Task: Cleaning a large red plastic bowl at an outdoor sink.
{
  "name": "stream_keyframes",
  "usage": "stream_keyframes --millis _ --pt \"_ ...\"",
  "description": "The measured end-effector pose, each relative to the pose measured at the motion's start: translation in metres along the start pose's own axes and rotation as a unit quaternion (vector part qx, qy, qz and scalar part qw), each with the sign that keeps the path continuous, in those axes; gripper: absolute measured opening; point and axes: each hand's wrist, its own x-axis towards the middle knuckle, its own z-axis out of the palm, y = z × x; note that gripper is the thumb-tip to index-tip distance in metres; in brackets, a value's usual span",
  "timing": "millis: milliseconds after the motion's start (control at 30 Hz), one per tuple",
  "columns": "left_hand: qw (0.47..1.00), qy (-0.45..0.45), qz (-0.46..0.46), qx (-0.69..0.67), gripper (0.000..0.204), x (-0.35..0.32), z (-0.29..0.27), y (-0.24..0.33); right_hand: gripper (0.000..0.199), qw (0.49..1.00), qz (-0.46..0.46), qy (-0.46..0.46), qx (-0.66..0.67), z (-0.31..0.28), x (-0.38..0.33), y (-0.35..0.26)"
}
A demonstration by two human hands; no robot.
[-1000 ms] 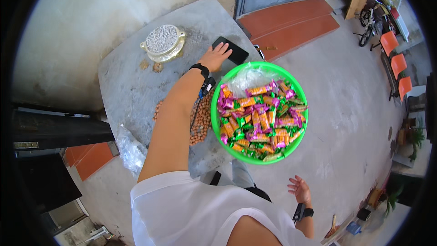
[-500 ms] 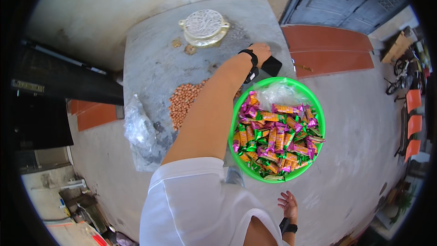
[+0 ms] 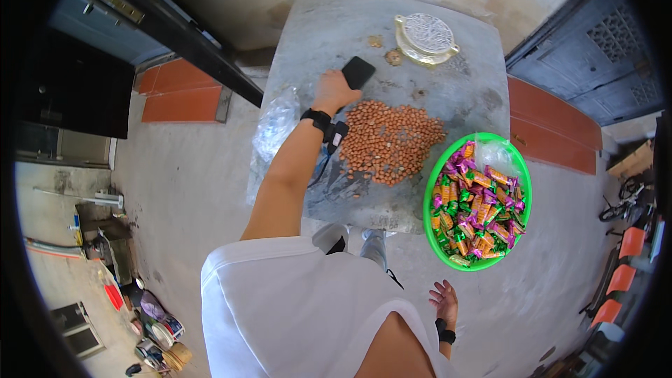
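Note:
My left hand (image 3: pixel 333 91) grips a dark, flat mobile phone (image 3: pixel 358 73) over the left part of the grey table. Just to its right, a spread of reddish-brown peanuts (image 3: pixel 392 141) lies loose on the tabletop. Crumpled clear plastic bags (image 3: pixel 277 124) lie left of my wrist. Low on the right hangs my right hand (image 3: pixel 444 302), fingers apart and holding nothing. Beyond it, a green basin (image 3: pixel 428 220) overlaps the table's right edge, full of wrapped snack bars (image 3: pixel 483 203) in orange, purple and green, with a clear plastic bag (image 3: pixel 494 155) at its far side.
A round, clear-and-gold lidded container (image 3: pixel 428 35) stands at the table's (image 3: pixel 315 28) far right. A wall rises behind. Red-brown steps (image 3: pixel 553 129) and a blue-grey metal door (image 3: pixel 595 49) are at right. Orange chairs (image 3: pixel 621 277) stand farther right; household clutter lies at lower left.
My left hand has carried the phone from the table's right side, across the peanuts, to the left. The view has shifted, uncovering the peanuts. My right hand stays low and open.

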Motion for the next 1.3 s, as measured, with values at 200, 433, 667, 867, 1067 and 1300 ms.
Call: stream_keyframes --millis 200,433,667,867,1067,1300 --pt "0.994 -0.01 -0.105 0.041 0.069 0.017 0.014 -0.056 0.062 1.0 -0.015 -0.013 -0.014 0.03 -0.01 -0.006" --pt "0.997 -0.007 -0.069 0.037 0.071 0.021 0.029 -0.065 0.06 0.999 -0.016 -0.018 -0.036 0.049 -0.026 -0.015" --pt "0.911 0.292 0.222 -0.186 0.017 -0.088 0.021 -0.075 0.029 0.974 -0.059 -0.134 -0.173 0.076 0.0 -0.031" --pt "0.923 0.268 0.041 -0.273 0.008 -0.305 0.031 -0.142 0.007 0.903 -0.137 -0.253 -0.319 0.136 0.037 -0.054" --pt "0.897 0.285 -0.273 -0.2 0.012 -0.545 0.087 -0.254 0.005 0.822 -0.239 -0.351 -0.379 0.212 0.037 -0.038" --pt "0.739 0.294 -0.588 -0.147 0.016 -0.774 0.111 -0.29 0.01 0.674 -0.294 -0.514 -0.442 0.366 -0.024 0.037"
